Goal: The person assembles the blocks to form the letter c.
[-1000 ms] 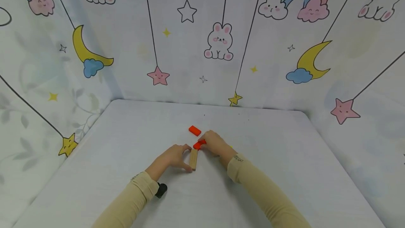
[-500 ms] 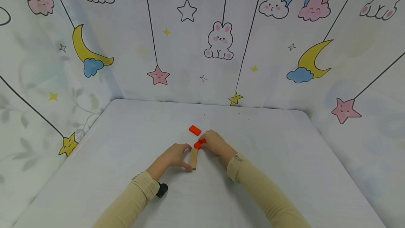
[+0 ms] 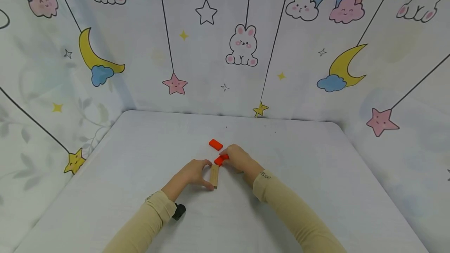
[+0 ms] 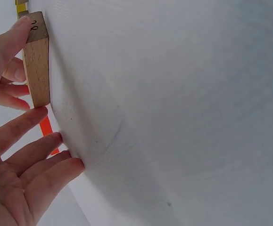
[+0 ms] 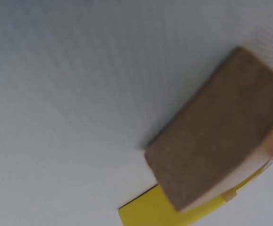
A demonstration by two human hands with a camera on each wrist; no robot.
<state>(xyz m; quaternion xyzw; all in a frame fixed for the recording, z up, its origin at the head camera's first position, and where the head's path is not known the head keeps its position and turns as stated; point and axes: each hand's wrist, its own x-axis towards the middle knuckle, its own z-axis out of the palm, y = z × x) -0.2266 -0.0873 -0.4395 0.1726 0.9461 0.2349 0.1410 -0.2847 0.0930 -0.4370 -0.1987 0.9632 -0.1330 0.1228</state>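
My left hand (image 3: 193, 172) holds a long wooden block (image 3: 214, 177) end to end, thumb on the near end and index finger at the far one. In the left wrist view that block (image 4: 38, 73) shows a black number on its end, under the thumb. The other left fingers stretch out beside the white cloth. Just past the block's far end, my right hand (image 3: 240, 158) pinches a red block (image 3: 219, 161), partly covered by its fingers. Another red block (image 3: 216, 144) lies flat farther back.
In the right wrist view, a wooden block (image 5: 221, 127) and a yellow block (image 5: 150, 209) lie close together; my right arm mostly covers that spot from above. Something black and rounded (image 3: 179, 211) sits by the left cuff. A printed cloth wall (image 3: 218, 50) rises behind the table.
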